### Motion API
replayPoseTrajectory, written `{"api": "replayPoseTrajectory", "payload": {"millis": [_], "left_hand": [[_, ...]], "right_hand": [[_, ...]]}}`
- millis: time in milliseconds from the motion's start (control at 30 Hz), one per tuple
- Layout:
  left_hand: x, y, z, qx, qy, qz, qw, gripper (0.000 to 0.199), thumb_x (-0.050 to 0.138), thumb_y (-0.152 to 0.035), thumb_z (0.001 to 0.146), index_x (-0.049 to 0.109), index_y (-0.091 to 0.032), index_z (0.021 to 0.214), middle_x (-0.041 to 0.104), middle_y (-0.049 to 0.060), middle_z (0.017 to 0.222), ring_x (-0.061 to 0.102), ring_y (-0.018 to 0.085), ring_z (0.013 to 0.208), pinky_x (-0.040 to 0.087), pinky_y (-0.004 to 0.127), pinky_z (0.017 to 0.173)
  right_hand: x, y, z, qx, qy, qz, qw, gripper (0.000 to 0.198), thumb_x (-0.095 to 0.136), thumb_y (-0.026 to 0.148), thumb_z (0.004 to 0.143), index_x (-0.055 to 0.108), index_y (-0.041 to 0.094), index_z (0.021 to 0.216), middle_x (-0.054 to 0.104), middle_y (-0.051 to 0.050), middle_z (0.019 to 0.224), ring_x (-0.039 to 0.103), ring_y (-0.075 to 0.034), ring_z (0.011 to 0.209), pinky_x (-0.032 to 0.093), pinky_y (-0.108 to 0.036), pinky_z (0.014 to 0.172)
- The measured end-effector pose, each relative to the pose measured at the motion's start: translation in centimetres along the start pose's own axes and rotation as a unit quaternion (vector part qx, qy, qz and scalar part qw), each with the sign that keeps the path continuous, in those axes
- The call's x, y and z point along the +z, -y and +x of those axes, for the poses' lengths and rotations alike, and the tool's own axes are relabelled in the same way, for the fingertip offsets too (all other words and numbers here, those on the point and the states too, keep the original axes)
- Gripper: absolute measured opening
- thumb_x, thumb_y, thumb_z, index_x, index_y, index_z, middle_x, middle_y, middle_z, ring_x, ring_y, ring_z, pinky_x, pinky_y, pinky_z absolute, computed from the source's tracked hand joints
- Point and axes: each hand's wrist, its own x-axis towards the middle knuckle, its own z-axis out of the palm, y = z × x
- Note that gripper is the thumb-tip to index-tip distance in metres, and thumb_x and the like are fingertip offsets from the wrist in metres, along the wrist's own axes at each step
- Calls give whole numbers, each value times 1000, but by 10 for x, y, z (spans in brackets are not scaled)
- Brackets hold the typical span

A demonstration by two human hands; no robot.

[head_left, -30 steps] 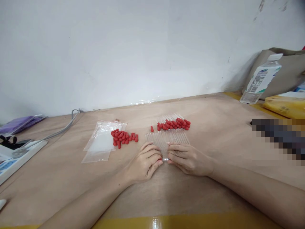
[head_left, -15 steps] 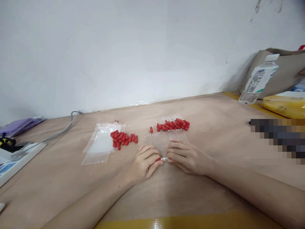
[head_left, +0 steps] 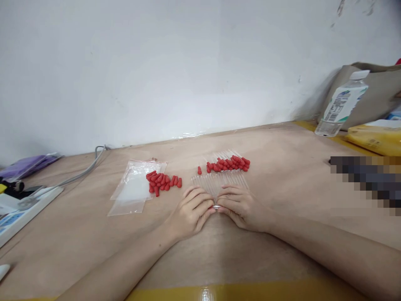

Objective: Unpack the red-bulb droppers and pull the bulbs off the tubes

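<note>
My left hand [head_left: 194,211] is closed in a pinch on a red rubber dropper bulb, mostly covered by its fingers. My right hand [head_left: 242,209] grips a clear glass dropper tube [head_left: 216,206], of which a short piece shows between the two hands. The tube lies level, its left end at the bulb; how far it sits inside is hidden. Just beyond my fingers lies a row of loose glass tubes [head_left: 206,182]. Behind them are several droppers with red bulbs [head_left: 228,164] fitted. One red bulb [head_left: 199,170] stands apart at their left.
A pile of red rubber bulbs [head_left: 159,180] lies left, beside clear plastic bags [head_left: 128,192]. A power strip [head_left: 28,213] with a grey cable [head_left: 84,171] is at far left. At right are a plastic bottle [head_left: 341,104], a grey bag [head_left: 376,92] and a yellow packet [head_left: 376,136].
My hands have come closer together, the right one moving left, and less of the glass tube shows between them. The piles on the table have stayed put.
</note>
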Motion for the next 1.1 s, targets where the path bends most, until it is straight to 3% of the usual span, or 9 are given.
{"api": "replayPoseTrajectory", "payload": {"millis": [133,433,1100], "left_hand": [[-3,-2,2,-1,20,6,1000,9,53,-13,81,55,-15,89,64,4,88,55,16,89,37,40,94],[-7,-4,4,-36,68,-20,997,13,43,-15,85,56,-16,82,63,3,81,54,16,87,33,41,97],[-8,-1,-2,-42,73,-47,995,12,42,-15,86,54,-16,84,61,2,80,53,15,87,32,39,97]], "right_hand": [[-2,-1,0,-34,-1,-20,999,14,47,15,85,58,14,77,63,-4,74,57,-14,78,47,-31,79],[-7,-4,-2,-84,-2,-82,993,8,51,15,84,59,12,85,65,-3,79,58,-14,87,46,-30,86],[-21,-8,-8,-158,0,-162,974,14,50,10,83,60,11,93,67,-7,90,57,-17,99,45,-37,90]]}}
